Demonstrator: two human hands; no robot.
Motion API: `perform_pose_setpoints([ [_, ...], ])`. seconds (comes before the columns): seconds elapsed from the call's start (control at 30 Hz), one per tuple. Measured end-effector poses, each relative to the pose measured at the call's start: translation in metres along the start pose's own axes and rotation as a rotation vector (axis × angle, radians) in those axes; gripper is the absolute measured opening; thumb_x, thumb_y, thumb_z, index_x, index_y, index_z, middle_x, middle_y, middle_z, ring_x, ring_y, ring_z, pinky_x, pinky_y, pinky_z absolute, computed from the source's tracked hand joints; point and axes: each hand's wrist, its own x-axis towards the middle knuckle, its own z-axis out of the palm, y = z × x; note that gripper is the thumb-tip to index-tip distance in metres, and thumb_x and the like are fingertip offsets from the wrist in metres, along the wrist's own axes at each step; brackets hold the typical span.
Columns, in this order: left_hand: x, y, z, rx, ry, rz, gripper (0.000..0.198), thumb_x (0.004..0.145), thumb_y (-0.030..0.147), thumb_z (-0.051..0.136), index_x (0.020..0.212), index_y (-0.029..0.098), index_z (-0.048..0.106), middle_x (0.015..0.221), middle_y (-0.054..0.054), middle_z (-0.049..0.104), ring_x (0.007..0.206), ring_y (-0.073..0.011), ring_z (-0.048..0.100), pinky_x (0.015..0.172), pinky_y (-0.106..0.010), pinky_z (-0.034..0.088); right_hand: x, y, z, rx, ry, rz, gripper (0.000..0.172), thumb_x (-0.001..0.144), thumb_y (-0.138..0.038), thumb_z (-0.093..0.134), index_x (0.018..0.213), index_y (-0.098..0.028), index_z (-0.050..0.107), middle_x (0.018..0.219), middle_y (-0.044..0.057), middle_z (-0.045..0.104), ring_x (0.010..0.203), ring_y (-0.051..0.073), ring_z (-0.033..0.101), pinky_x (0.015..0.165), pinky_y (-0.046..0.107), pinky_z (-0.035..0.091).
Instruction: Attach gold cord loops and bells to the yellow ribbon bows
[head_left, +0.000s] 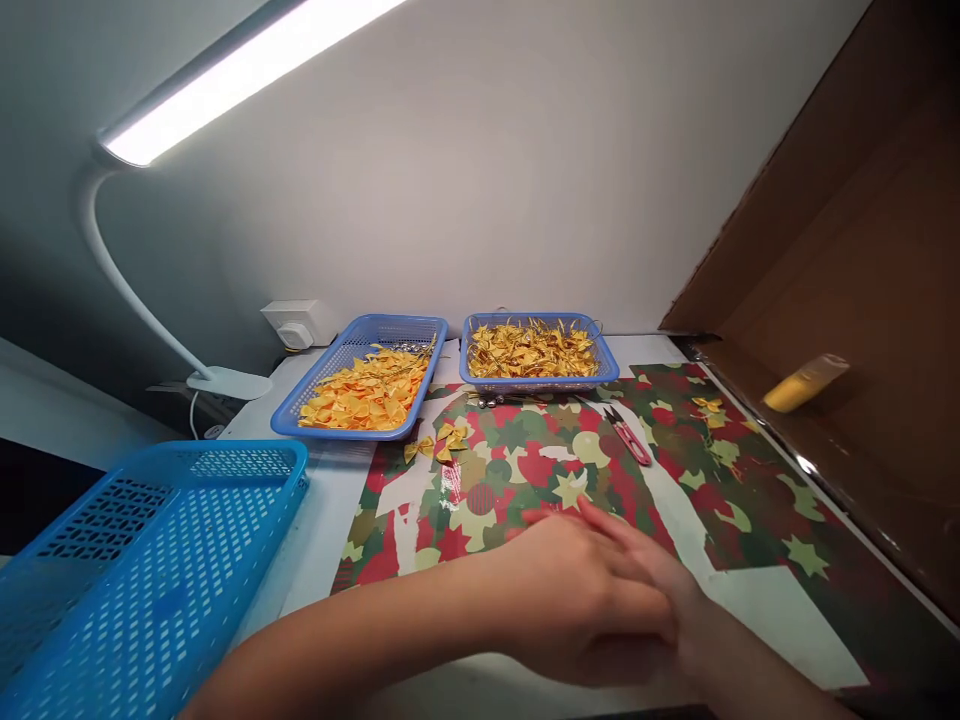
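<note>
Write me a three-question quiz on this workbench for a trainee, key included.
1. True or false: the red thread snips lie inside one of the two small blue baskets.
2. What fills those baskets? A) screws B) yellow ribbon bows C) buttons
3. Fill in: the left hand and the right hand meet over the ____.
Key: 1 false, the snips lie on the patterned paper. 2 B. 3 patterned paper.
</note>
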Motion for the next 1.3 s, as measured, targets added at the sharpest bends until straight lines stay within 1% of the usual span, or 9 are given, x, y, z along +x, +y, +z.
perform_pose_setpoints([
  [0.1,0.002,0.002,0.007,0.174,-0.111,0.093,0.015,0.086,0.024,0.060,0.074,0.018,0.064,0.075,-0.002,0.069,0.066,-0.0153,0.059,0.067,-0.032,0.044,0.016,-0.009,0.006,0.273,0.131,0.058,0.016,0.083,-0.033,0.068,0.075,-0.020,0.063,0.071,0.000,0.064,0.072,0.014,0.065,0.072,0.025,0.053],
  [0.27,-0.002,0.003,0.019,0.246,-0.068,0.180,0.022,0.089,0.022,0.057,0.068,0.019,0.064,0.070,0.001,0.068,0.062,-0.0126,0.055,0.059,-0.033,0.042,0.021,-0.036,0.002,0.400,0.098,0.038,0.020,0.086,-0.024,0.067,0.071,-0.018,0.055,0.056,-0.007,0.035,0.045,0.006,0.036,0.046,0.017,0.040],
  [0.4,-0.004,0.005,0.031,0.264,-0.075,0.192,0.022,0.091,0.025,0.056,0.072,0.022,0.065,0.069,0.003,0.067,0.061,-0.0124,0.054,0.058,-0.031,0.042,0.024,-0.052,-0.006,0.328,0.142,-0.063,0.016,0.091,-0.019,0.058,0.075,-0.018,0.057,0.059,-0.007,0.026,0.045,0.006,0.022,0.041,0.016,0.034],
  [0.5,0.001,-0.002,0.015,0.279,-0.069,0.191,0.018,0.091,0.022,0.054,0.079,0.024,0.067,0.078,0.002,0.067,0.070,-0.0143,0.057,0.066,-0.030,0.043,0.030,-0.062,-0.015,0.179,0.139,-0.181,0.014,0.089,-0.023,0.062,0.076,-0.018,0.059,0.062,-0.007,0.023,0.048,0.008,0.020,0.040,0.018,0.034],
  [0.57,0.001,-0.015,-0.012,0.277,-0.020,-0.019,0.018,0.088,0.039,0.060,0.084,0.023,0.067,0.090,-0.004,0.067,0.088,-0.0215,0.060,0.080,-0.034,0.045,0.031,-0.071,-0.022,0.069,0.160,-0.312,0.014,0.086,-0.028,0.066,0.077,-0.018,0.061,0.064,-0.007,0.022,0.049,0.008,0.020,0.041,0.020,0.034],
  [0.67,-0.017,-0.043,-0.058,0.337,0.053,-0.899,0.004,0.083,0.019,0.060,0.081,0.020,0.064,0.086,-0.007,0.064,0.080,-0.0210,0.061,0.070,-0.031,0.045,0.026,-0.087,-0.031,-0.083,0.232,-0.534,0.012,0.084,-0.033,0.067,0.084,-0.021,0.066,0.064,-0.006,0.023,0.051,0.010,0.024,0.044,0.023,0.035],
  [0.77,-0.047,-0.072,-0.079,0.366,0.033,-1.178,0.025,0.067,0.009,0.072,0.055,0.018,0.052,0.058,-0.003,0.050,0.065,-0.0219,0.059,0.061,-0.030,0.043,0.019,-0.099,-0.038,-0.184,0.285,-0.636,0.011,0.082,-0.032,0.069,0.088,-0.024,0.068,0.063,-0.005,0.030,0.053,0.010,0.030,0.049,0.025,0.038],
  [1.0,-0.057,-0.097,-0.062,0.309,-0.048,-1.324,0.031,0.071,0.009,0.066,0.049,0.018,0.046,0.054,0.001,0.049,0.057,-0.0157,0.053,0.060,-0.028,0.041,0.023,-0.089,-0.049,-0.478,0.296,-0.599,0.037,0.074,-0.052,0.076,0.100,-0.027,0.067,0.077,0.001,0.066,0.070,0.016,0.056,0.067,0.031,0.048],
  [1.3,-0.050,-0.094,-0.051,0.160,-0.091,-1.235,0.017,0.062,0.010,0.069,0.071,0.020,0.058,0.063,0.000,0.060,0.055,-0.0161,0.052,0.050,-0.025,0.029,0.053,-0.050,-0.068,-0.582,0.296,-0.441,0.038,0.075,-0.056,0.071,0.083,-0.020,0.064,0.076,0.005,0.073,0.053,0.011,0.053,0.055,0.026,0.044],
])
